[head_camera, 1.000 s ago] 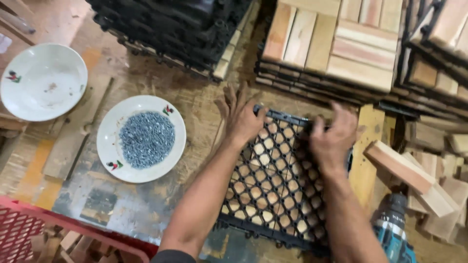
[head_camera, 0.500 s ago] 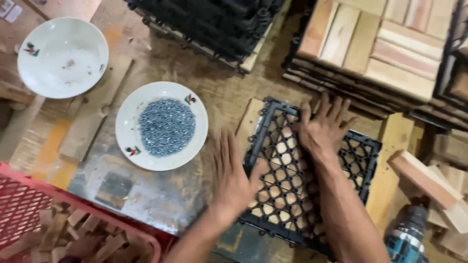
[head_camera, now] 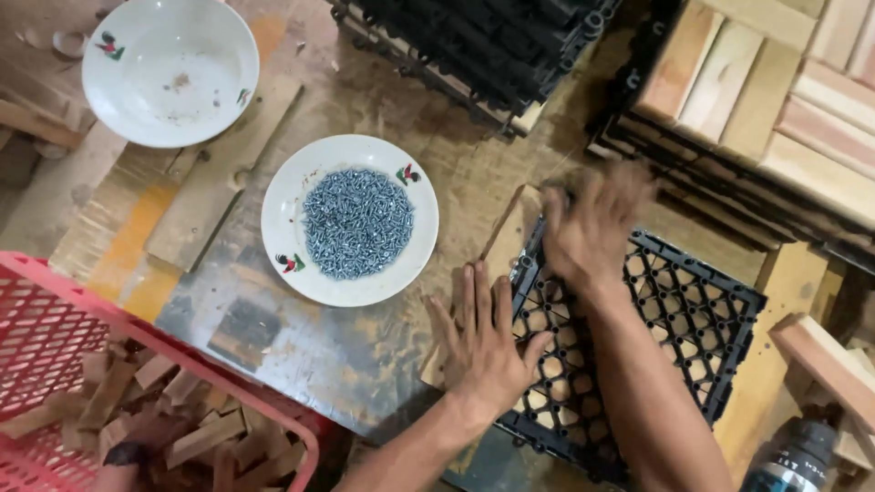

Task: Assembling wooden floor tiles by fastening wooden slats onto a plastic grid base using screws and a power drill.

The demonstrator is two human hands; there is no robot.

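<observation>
On the table (head_camera: 365, 364), right of a plate of screws (head_camera: 351, 221), lies a black plastic grid (head_camera: 679, 314). Left hand (head_camera: 483, 342) rests flat, fingers spread, on its near-left edge; right hand (head_camera: 592, 223), blurred, presses open on its far-left corner.

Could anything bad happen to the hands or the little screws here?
Maybe. The plate of screws sits close beside the left hand, so a sideways swipe could knock it and scatter them. Both hands, the right hand too, press flat on the black plastic grid; fingers could get pinched in its holes or scraped by the rough wood slats underneath.
</observation>
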